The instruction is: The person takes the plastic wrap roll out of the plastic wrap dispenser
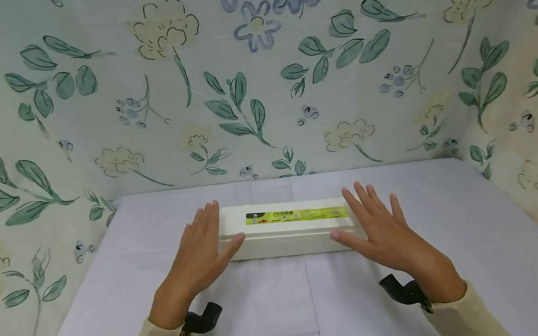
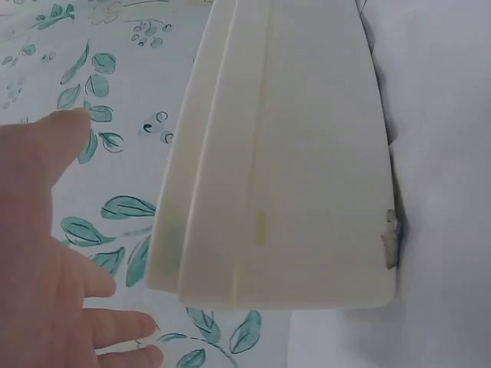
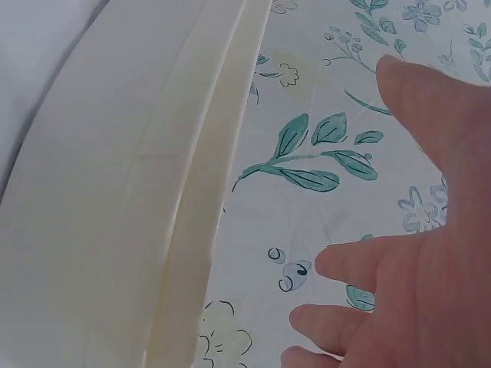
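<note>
A long white plastic cling film box (image 1: 290,243) lies lengthwise across the table, its lid down and a yellow-green label (image 1: 296,215) on top. My left hand (image 1: 199,258) is at the box's left end, fingers straight and thumb spread toward the middle. At the opposite end is my right hand (image 1: 387,240), its fingers also straight and spread apart. Both wrist views show a gap between the hand and the box (image 2: 307,169), and neither hand grips anything. In the left wrist view, a small torn brownish patch (image 2: 390,241) marks the box's lower edge.
A white cloth (image 1: 278,310) with fold creases covers the table. Behind it and along both sides hangs a floral-patterned curtain or sheet (image 1: 259,100). Each wrist wears a black camera mount (image 1: 204,318).
</note>
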`<state>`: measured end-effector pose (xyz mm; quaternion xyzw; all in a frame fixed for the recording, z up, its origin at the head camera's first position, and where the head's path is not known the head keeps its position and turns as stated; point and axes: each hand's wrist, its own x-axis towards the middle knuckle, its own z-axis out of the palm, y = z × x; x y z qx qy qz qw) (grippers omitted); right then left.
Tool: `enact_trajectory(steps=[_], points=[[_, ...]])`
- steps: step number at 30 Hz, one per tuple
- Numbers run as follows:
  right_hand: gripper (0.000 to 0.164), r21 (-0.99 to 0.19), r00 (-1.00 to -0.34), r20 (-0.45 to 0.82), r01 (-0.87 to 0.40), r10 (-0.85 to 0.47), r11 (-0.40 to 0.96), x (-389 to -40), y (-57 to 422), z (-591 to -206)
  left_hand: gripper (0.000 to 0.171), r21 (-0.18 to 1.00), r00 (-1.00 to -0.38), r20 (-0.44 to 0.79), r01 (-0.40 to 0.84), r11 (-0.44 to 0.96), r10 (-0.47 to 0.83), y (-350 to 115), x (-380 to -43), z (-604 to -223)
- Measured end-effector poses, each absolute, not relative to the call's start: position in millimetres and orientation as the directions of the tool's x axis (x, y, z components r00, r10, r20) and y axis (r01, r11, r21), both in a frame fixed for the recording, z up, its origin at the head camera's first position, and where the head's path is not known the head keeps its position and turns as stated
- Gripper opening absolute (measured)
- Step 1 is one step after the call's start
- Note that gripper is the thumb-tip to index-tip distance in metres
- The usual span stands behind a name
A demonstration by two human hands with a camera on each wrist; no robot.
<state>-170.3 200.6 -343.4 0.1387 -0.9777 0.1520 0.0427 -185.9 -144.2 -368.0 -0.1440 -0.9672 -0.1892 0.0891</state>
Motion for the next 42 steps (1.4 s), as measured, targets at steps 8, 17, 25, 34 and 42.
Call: enact_trajectory(steps=[8, 17, 25, 34, 42], points=[[0.088, -0.311, -0.94, 0.158, -0.339, -0.304, 0.888, -179, 197, -345, 0.086, 0.63, -0.956, 0.163, 0.291, 0.72, 0.244, -149, -203, -381], [0.087, -0.317, -0.93, 0.159, -0.366, -0.331, 0.875, -184, 197, -343, 0.087, 0.865, -0.957, 0.169, 0.259, 0.43, 0.235, -154, -217, -403], [0.086, -0.334, -0.927, 0.147, -0.374, -0.344, 0.865, -181, 202, -340, 0.096, 0.961, -0.949, 0.054, 0.134, 0.242, 0.31, -156, -222, -408], [0.085, -0.356, -0.93, 0.127, -0.367, -0.345, 0.859, -180, 208, -332, 0.104, 0.958, -0.921, 0.134, 0.214, 0.189, 0.366, -160, -247, -450], [0.083, -0.379, -0.929, 0.125, -0.369, -0.348, 0.849, -177, 206, -328, 0.109, 0.972, -0.922, 0.103, 0.173, 0.157, 0.374, -157, -238, -440]])
